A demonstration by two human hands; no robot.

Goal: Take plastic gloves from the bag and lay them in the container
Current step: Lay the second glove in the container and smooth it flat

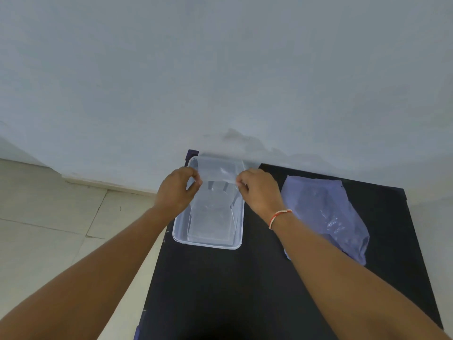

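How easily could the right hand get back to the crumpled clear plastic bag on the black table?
Probably easily: the bag lies just beside the right hand with nothing between, but that hand now pinches the thin clear glove.

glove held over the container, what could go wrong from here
The clear glove is pinched at its edges by the left hand and the right hand, stretched above the far end of the container. It is thin and light, so once let go it may drift or fold instead of lying flat. Its far edge reaches about the container's far rim, so part may drape over the rim rather than land inside.
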